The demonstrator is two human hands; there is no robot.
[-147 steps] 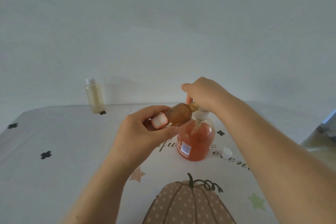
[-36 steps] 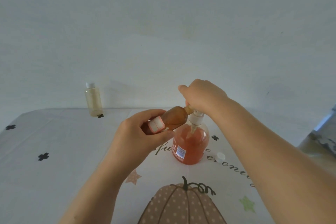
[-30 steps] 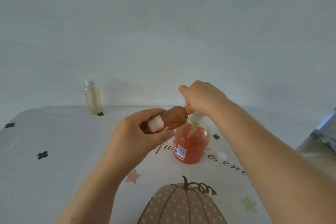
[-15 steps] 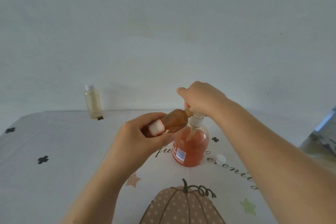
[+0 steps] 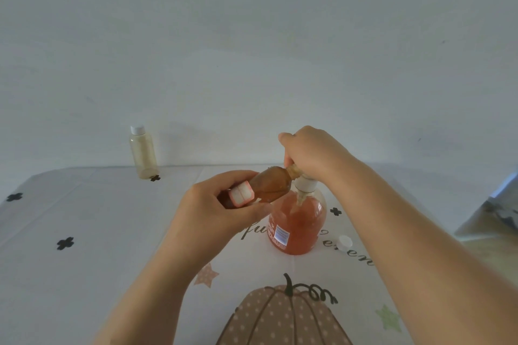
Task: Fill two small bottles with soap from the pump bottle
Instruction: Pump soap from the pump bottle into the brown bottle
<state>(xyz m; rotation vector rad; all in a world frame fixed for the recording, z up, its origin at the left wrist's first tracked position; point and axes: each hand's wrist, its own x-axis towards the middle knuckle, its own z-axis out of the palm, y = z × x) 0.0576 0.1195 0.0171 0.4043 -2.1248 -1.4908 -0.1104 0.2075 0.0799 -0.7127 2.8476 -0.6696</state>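
Filling in hand: small brown bottle (image 5: 271,185) held at the spout of the pump bottle (image 5: 297,225); judged to be the dosing step.
Left hand (image 5: 221,206): centre of frame, fingers and thumb wrapped round the base end of the small brown bottle, by its pink-and-white label.
Right hand (image 5: 311,154): just right of centre, curled down over the pump head, apparently pressing; the spout itself is hidden beneath it.
Small brown bottle, attitude: tilted nearly onto its side, neck up against the pump head, clear of the table.
Small brown bottle, contents: body looks amber throughout; the level cannot be read.
Pump bottle, contents: orange soap, well over half full; it stands upright on the tablecloth (image 5: 84,260), centre right.
Pale bottle (image 5: 143,157): upper left, at the far table edge, upright, white cap on; pale yellowish, whether from liquid or tint I cannot tell.
Loose white cap (image 5: 344,241): right of the pump bottle, lying on the cloth; probably belongs to the held bottle.
Next move, as judged: keep the neck tight to the spout, pump until full, level the bottle, then fetch the cap.
Risk: soap dribbling past the narrow neck.
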